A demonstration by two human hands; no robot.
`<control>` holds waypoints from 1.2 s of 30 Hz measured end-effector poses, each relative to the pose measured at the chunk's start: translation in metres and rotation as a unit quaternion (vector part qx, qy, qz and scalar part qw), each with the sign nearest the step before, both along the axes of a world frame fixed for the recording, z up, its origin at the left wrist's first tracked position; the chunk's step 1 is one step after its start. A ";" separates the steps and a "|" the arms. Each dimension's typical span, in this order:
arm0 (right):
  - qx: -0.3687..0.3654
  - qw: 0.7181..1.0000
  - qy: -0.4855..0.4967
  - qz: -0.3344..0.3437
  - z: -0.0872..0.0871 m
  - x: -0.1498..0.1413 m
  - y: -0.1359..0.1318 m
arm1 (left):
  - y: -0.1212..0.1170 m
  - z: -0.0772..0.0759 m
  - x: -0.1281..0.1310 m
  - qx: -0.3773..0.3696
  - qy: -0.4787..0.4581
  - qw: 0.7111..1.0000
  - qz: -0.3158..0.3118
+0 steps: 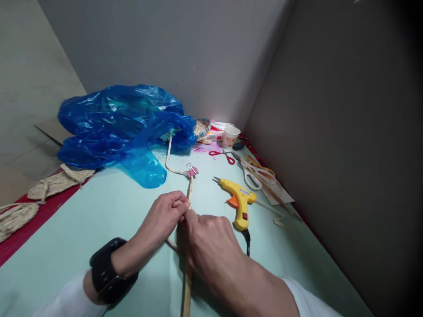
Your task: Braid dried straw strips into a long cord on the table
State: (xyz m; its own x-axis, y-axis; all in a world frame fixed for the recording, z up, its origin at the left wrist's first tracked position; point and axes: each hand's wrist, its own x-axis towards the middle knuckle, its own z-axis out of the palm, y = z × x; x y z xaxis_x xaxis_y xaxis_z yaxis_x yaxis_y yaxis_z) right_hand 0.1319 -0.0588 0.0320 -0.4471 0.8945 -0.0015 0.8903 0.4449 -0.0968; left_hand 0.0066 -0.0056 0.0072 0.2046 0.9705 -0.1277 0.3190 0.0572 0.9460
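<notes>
A pale plaited straw cord point(191, 187) runs down from a pink binder clip point(192, 172) into my fingers. My left hand point(168, 210) pinches the cord from the left, thumb and fingers closed. Pressed close against it, my right hand point(209, 240) is also closed on the cord, and its knuckles hide the exact grip. Beneath my right hand a wider flat strand point(187, 293) trails toward me, and a short loose strand point(172, 243) shows below my left wrist. Beyond the clip, the cord's far part point(168, 154) bends up to the blue plastic bag point(122, 119).
Right of my hands lies a yellow glue gun point(243, 200). Past it are red scissors point(223, 155), white-handled scissors point(251, 178), a thin stick point(267, 187) and a paper cup point(230, 136). A woven basket point(202, 127) stands behind; coiled braids point(59, 182) lie left.
</notes>
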 end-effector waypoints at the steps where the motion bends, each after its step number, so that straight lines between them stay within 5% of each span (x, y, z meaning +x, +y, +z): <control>1: 0.021 1.000 -0.009 0.016 -0.002 -0.002 -0.003 | 0.000 0.000 0.000 -0.007 -0.011 1.000 0.001; 8: 0.188 0.977 -0.041 0.097 -0.021 -0.010 -0.014 | 0.000 0.004 0.000 -0.087 -0.100 0.991 -0.006; 12: 0.194 0.972 -0.060 0.116 -0.025 -0.009 -0.014 | 0.001 0.005 -0.001 -0.108 -0.116 0.987 -0.012; 17: 0.108 0.986 -0.076 0.102 -0.015 -0.007 -0.010 | -0.001 0.005 -0.004 -0.105 -0.139 0.984 -0.035; 21: 0.011 0.995 0.095 0.003 0.003 0.009 0.006 | -0.002 0.006 -0.006 -0.086 -0.146 0.985 -0.018; 24: -0.007 0.959 0.261 -0.111 0.003 0.022 0.025 | -0.003 0.007 -0.007 -0.094 -0.156 0.983 -0.019; 28: -0.249 0.859 0.447 -0.030 -0.013 0.026 0.041 | -0.004 0.007 -0.007 -0.106 -0.177 0.977 -0.051; 30: -0.304 0.824 0.479 -0.005 -0.017 0.025 0.043 | -0.005 0.007 -0.007 -0.105 -0.186 0.974 -0.070; 36: -0.291 0.852 0.436 -0.016 -0.011 0.027 0.045 | -0.006 0.009 -0.006 -0.078 -0.159 0.982 -0.062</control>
State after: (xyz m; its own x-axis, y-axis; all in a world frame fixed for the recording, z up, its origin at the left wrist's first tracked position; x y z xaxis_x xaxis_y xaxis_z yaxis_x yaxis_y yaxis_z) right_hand 0.1589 -0.0136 0.0213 -0.4811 0.8672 -0.1286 0.3786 0.0732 -0.9227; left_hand 0.0005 -0.0116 0.0157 0.3742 0.9090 -0.1836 0.0230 0.1888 0.9817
